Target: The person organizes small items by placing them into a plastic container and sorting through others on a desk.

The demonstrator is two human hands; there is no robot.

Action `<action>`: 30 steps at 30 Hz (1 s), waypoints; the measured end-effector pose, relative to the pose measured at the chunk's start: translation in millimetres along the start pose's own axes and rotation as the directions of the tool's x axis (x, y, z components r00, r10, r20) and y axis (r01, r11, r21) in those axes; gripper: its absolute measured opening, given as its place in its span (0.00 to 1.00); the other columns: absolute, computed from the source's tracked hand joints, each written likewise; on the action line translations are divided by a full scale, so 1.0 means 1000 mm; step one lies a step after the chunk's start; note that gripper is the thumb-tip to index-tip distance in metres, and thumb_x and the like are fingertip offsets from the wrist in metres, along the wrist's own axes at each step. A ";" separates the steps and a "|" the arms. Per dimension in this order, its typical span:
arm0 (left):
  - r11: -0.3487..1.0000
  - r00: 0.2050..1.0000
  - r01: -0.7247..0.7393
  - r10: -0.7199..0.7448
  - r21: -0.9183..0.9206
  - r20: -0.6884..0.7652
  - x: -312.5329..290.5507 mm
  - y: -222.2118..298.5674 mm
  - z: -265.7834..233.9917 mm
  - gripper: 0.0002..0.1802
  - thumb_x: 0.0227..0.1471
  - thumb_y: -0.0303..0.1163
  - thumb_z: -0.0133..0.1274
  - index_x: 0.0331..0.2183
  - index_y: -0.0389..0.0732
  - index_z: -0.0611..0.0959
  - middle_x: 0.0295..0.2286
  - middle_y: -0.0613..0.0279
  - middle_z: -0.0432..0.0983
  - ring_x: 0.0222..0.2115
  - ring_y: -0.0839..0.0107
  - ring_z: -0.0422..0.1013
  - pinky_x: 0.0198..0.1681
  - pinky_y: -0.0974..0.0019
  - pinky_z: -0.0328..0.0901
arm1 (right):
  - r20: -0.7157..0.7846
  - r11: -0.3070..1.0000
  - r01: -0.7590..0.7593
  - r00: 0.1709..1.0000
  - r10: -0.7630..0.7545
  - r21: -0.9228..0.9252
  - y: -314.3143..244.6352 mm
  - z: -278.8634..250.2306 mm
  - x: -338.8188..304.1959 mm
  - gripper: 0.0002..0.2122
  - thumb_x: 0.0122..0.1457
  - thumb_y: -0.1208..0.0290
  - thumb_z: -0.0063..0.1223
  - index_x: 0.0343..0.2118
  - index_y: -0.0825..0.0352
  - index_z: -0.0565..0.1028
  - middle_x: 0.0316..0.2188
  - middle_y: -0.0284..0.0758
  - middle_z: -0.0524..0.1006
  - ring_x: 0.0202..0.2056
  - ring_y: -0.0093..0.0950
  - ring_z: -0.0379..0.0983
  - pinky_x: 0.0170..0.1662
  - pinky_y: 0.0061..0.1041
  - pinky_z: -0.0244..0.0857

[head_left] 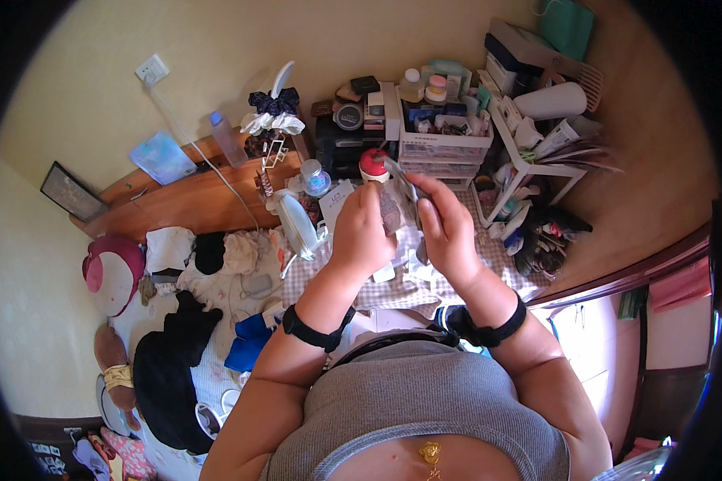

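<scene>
Both of my hands are raised over a table with a checked cloth (501, 276). My left hand (361, 228) is closed on a dark grey, flat piece (389, 210); its kind is not clear. Close beside it, my right hand (448, 228) pinches the edge of a thin silvery-grey piece (401, 174) that rises between the hands. Whether the two pieces are joined, I cannot tell. A container with a red lid (373, 162) stands just beyond my fingers. Below the hands lie small white items (417, 271), partly hidden.
At the back stands a white drawer box (445, 148) topped with jars. To its right is a white shelf rack (529, 170) full of bottles. A pale blue stand mirror (297, 226) and a clear jar (315, 179) stand left. Clothes (168, 377) cover the bed.
</scene>
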State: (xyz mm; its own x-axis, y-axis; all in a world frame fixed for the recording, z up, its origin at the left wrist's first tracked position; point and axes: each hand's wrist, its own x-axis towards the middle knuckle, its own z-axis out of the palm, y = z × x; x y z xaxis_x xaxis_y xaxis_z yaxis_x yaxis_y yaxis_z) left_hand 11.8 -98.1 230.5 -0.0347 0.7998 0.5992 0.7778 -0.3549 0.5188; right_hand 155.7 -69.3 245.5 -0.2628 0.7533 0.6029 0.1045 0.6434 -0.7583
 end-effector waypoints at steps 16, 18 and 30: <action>0.985 0.963 0.071 -0.108 -0.157 -0.247 -0.017 -0.019 -0.023 0.27 0.32 0.21 0.53 0.41 0.35 0.69 0.35 0.47 0.70 0.38 0.49 0.69 0.43 0.57 0.63 | 0.177 0.965 0.199 0.970 -0.169 -0.171 0.002 -0.004 0.000 0.15 0.50 0.82 0.45 0.43 0.67 0.71 0.38 0.46 0.73 0.40 0.45 0.69 0.45 0.37 0.63; 0.991 0.963 0.071 -0.098 -0.115 -0.250 -0.015 -0.014 -0.028 0.27 0.33 0.21 0.52 0.42 0.34 0.69 0.35 0.47 0.70 0.38 0.49 0.69 0.43 0.58 0.63 | 0.116 0.968 0.105 0.990 -0.079 -0.230 0.034 -0.011 -0.007 0.14 0.52 0.82 0.42 0.42 0.68 0.71 0.38 0.46 0.73 0.40 0.44 0.69 0.45 0.34 0.63; 0.998 0.977 0.030 -0.019 0.048 -0.213 -0.010 -0.004 -0.014 0.22 0.38 0.18 0.49 0.41 0.33 0.69 0.35 0.47 0.70 0.38 0.51 0.69 0.43 0.57 0.63 | 0.191 0.915 0.266 0.958 -0.215 -0.304 -0.014 0.006 -0.006 0.21 0.47 0.85 0.43 0.47 0.67 0.68 0.45 0.47 0.70 0.47 0.47 0.66 0.51 0.38 0.60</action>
State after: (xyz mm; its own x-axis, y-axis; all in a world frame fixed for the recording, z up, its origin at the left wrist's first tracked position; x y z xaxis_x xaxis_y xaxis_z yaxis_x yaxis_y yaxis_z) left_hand 0.1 -111.5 230.2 -0.1820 0.6851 0.7053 0.8055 -0.3075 0.5066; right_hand 150.1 -83.5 251.3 -0.4571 0.5570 0.6934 0.3171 0.8304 -0.4581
